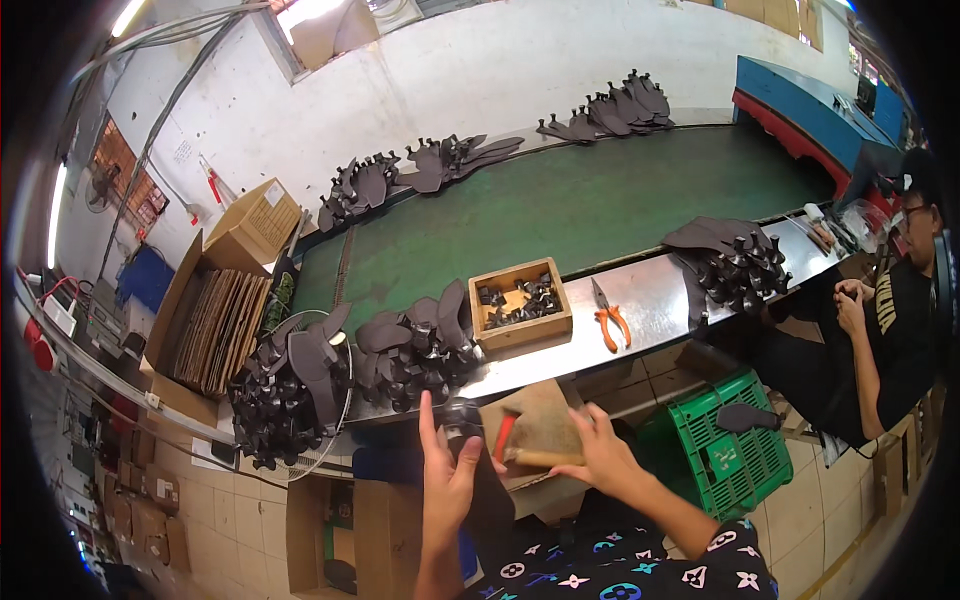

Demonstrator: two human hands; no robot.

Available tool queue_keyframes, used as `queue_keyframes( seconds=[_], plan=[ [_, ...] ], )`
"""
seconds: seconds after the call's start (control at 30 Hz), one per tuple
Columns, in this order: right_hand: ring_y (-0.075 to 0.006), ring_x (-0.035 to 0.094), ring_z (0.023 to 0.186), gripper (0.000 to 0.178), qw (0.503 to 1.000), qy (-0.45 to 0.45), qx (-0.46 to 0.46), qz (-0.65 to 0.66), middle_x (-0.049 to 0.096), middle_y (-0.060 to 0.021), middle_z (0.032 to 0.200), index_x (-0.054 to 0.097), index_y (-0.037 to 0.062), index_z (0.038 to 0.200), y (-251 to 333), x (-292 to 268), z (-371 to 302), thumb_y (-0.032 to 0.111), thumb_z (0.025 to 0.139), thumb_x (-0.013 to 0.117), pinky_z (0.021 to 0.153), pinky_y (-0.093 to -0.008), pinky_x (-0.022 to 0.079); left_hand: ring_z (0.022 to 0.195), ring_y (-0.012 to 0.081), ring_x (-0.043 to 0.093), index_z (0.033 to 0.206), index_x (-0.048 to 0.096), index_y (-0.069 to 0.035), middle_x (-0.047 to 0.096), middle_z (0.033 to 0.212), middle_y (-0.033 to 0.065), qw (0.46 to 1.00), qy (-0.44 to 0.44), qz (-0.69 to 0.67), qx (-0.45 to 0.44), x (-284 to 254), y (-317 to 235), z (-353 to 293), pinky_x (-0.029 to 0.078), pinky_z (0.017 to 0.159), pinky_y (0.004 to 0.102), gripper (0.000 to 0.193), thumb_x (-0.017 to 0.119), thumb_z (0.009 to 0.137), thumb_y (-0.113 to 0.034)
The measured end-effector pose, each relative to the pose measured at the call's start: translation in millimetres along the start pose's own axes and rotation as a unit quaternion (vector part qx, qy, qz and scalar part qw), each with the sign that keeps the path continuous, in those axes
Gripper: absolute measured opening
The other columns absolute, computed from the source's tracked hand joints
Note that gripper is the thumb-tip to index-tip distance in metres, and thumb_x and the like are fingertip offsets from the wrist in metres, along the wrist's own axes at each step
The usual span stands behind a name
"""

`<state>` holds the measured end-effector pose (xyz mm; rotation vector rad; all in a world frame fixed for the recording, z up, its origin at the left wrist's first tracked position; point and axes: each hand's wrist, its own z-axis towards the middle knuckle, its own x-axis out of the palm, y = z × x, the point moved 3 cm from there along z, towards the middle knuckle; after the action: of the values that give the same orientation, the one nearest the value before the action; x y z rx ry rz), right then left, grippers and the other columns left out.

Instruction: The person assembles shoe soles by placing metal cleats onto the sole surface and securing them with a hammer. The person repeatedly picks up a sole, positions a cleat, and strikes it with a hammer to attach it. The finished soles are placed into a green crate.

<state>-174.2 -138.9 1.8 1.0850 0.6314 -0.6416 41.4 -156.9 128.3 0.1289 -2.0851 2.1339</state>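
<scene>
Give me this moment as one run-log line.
left hand: open, beside dark piece | right hand: at wooden handle, grip unclear | orange-handled pliers: on metal ledge

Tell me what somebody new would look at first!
Probably the big green tabletop across the middle, with piles of dark soles along its far and near sides. Next come the orange-handled pliers on the shiny metal ledge, just right of a wooden box of black parts. Then the bright green crate at lower right, beyond the right hand.
</scene>
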Motion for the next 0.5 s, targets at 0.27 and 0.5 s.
queue_keyframes(
  seconds=[0.27, 0.5],
  plan=[
    [-0.0121, 0.05, 0.043, 0.038, 0.843, -0.093, 0.418, 0.326, 0.048, -0.0005, 0.053, 0.055, 0.0024, 0.075, -69.4, 18.9, -136.7, 0.032, 0.09, 0.073, 0.042, -0.0319, 0.041, 0.144, 0.05, 0.013, 0.152, 0.016, 0.008, 0.014, 0.159, 0.0295, 0.75, -0.037, 0.659, 0.039, -0.2, 123.0, 37.0, 0.015, 0.115, 0.0577, 0.095, 0.07, 0.088, -0.037],
    [-0.0172, 0.03, 0.046, 0.036, 0.932, -0.19, 0.298, 0.078, 0.031, -0.0118, 0.053, 0.04, 0.0016, 0.062, -73.2, -78.1, -159.6, 0.008, 0.074, 0.073, 0.045, -0.0346, 0.027, 0.134, 0.041, 0.037, 0.133, 0.054, -0.005, 0.046, 0.144, 0.0183, 0.755, -0.038, 0.584, 0.296, 36.8, 66.6, 99.0, 0.031, 0.11, 0.048, 0.052, 0.069, 0.088, -0.025]
  ],
)
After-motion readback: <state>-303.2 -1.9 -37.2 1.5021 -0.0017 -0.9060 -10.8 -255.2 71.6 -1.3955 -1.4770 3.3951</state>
